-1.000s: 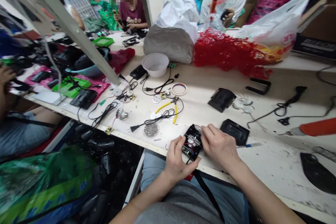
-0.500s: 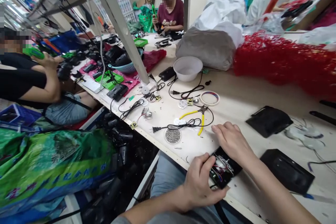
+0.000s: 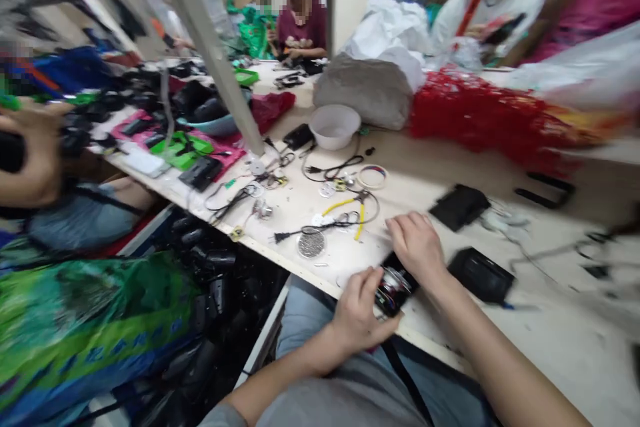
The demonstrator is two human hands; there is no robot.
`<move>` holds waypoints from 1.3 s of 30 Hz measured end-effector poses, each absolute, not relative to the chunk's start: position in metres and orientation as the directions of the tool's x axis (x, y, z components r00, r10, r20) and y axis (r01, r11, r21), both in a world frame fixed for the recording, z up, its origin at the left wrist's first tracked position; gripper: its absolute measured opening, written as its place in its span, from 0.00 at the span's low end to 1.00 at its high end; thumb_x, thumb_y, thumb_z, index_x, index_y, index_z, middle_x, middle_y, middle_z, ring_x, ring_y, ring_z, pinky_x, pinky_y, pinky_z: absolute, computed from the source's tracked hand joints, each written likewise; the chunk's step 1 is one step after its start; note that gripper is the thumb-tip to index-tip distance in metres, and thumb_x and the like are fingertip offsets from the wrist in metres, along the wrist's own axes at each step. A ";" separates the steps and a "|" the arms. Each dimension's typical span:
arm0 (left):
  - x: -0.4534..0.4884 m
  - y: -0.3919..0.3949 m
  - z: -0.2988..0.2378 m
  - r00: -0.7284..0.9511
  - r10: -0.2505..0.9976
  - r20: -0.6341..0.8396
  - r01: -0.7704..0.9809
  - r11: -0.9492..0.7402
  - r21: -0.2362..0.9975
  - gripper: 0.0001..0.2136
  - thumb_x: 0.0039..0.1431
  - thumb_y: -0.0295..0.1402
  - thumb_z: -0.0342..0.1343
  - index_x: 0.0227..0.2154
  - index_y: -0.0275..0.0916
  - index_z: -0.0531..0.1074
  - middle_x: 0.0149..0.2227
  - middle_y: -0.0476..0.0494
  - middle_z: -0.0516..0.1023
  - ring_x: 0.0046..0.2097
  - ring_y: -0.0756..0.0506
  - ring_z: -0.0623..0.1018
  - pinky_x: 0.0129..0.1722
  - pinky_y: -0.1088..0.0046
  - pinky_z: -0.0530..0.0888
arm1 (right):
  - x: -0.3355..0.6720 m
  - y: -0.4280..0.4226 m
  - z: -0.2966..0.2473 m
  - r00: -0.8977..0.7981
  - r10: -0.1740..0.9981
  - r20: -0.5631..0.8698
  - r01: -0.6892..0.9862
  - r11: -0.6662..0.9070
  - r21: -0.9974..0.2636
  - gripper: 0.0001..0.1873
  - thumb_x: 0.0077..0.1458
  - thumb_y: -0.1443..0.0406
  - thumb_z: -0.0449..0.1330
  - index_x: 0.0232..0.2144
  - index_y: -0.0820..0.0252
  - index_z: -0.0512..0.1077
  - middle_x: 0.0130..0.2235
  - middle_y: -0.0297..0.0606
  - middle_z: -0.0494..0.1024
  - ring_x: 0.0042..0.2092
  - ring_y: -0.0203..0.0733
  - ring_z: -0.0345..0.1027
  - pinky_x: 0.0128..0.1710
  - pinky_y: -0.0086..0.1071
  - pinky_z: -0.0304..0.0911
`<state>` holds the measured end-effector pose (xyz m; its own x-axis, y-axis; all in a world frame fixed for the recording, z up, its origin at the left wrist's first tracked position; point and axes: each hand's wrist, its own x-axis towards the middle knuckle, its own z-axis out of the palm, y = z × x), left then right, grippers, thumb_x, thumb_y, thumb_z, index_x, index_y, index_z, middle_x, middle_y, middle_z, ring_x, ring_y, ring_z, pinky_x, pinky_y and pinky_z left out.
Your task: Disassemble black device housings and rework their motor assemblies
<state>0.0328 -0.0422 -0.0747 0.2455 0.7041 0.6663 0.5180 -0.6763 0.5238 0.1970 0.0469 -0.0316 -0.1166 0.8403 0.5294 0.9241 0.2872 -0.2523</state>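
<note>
Pinching the open case [image 3: 394, 284] between its fingers, the left hand [image 3: 357, 315] stays; the right hand [image 3: 421, 245] has shifted over the far side, grip unclear.

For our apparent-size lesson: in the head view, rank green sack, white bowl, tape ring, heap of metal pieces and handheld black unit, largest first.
Green sack
White bowl and black unit: unsure, the unit is nearer and partly covered
Tape ring and heap of metal pieces: too alike to rank

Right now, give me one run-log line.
left grip: holding open black housing | right grip: over housing's far end, contact unclear | yellow-handled pliers: on table
</note>
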 end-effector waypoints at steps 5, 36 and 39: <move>0.035 -0.037 -0.073 0.218 0.749 0.626 0.561 -0.621 0.548 0.34 0.58 0.39 0.63 0.63 0.34 0.58 0.47 0.33 0.71 0.49 0.39 0.75 0.48 0.60 0.78 | 0.197 -0.011 -0.011 0.040 0.818 0.573 0.861 0.263 -0.435 0.15 0.68 0.65 0.51 0.30 0.58 0.72 0.30 0.39 0.75 0.35 0.43 0.66 0.40 0.37 0.62; 0.022 -0.044 -0.064 0.286 0.817 0.501 0.616 -0.557 0.557 0.39 0.58 0.46 0.62 0.66 0.34 0.53 0.52 0.30 0.69 0.54 0.36 0.73 0.52 0.54 0.74 | 0.125 -0.100 -0.102 -0.165 0.980 -0.113 0.214 -0.077 -0.974 0.23 0.64 0.55 0.48 0.51 0.58 0.76 0.53 0.46 0.79 0.58 0.55 0.70 0.58 0.49 0.65; 0.021 -0.044 -0.059 0.309 0.827 0.469 0.609 -0.551 0.570 0.40 0.55 0.47 0.64 0.65 0.35 0.54 0.53 0.30 0.68 0.55 0.35 0.72 0.54 0.53 0.73 | 0.135 -0.112 -0.100 -0.152 0.975 -0.160 0.195 -0.129 -0.972 0.25 0.65 0.50 0.47 0.37 0.59 0.78 0.40 0.44 0.83 0.45 0.54 0.77 0.48 0.47 0.71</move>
<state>0.0210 -0.0436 -0.0591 0.3091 0.8271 0.4694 0.6092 -0.5513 0.5701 0.1347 -0.1123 -0.0996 -0.1524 0.9752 -0.1603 0.1946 -0.1294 -0.9723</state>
